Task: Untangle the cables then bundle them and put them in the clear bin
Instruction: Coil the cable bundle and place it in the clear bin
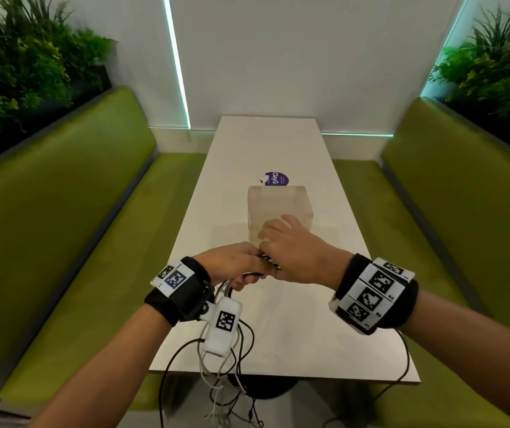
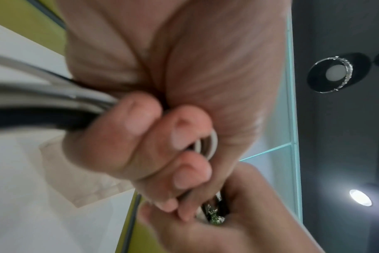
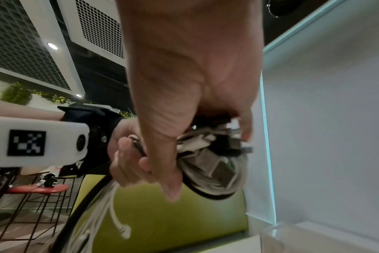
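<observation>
Both hands were closed on the cables [image 3: 208,159] above the near end of the bench [image 1: 278,335]: the left hand [image 1: 232,267] gripped the gathered strands, the right hand [image 1: 290,251] clasped the coiled portion with its plugs. Loose tails hung past the near edge, and the clear bin [image 1: 278,208] stood just beyond at mid-bench. The cables appeared light, limp and prone to springing open; best held across the coil's gathered middle.
</observation>
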